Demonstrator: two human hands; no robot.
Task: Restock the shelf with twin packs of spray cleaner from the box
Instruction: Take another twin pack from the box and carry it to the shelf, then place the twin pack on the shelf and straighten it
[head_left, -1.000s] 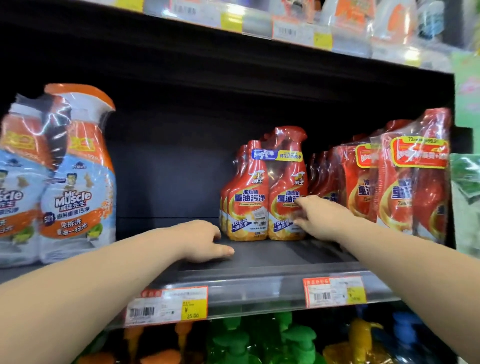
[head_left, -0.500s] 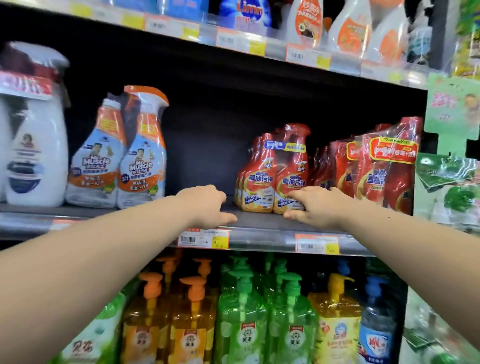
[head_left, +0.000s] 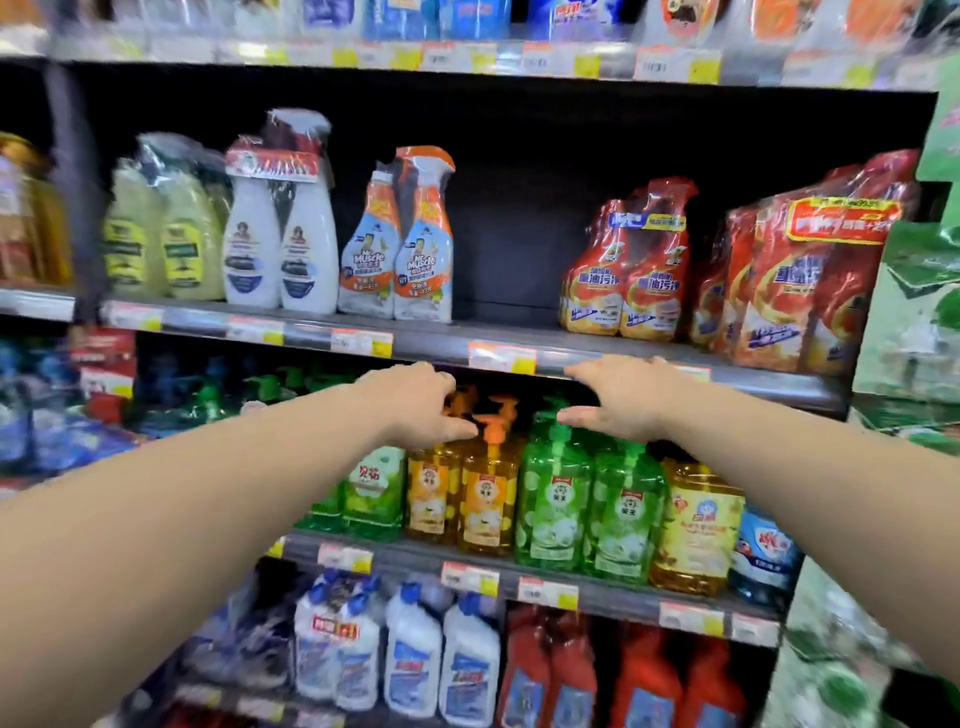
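On shelf (head_left: 467, 340), red shrink-wrapped twin pack (head_left: 628, 270)

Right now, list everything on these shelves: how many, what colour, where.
red shrink-wrapped spray cleaner twin packs: short row, red, middle shelf, right of the gap
bulkier red wrapped packs: several, red, far right
orange-and-white Mr Muscle twin pack: one, left of the gap
white bottle twin pack: one, white, further left
orange pump bottles: at least two, orange, shelf below
green pump bottles: two in front, green, right of them
left hand: one, empty, before the shelf edge
right hand: one, empty, fingers straight
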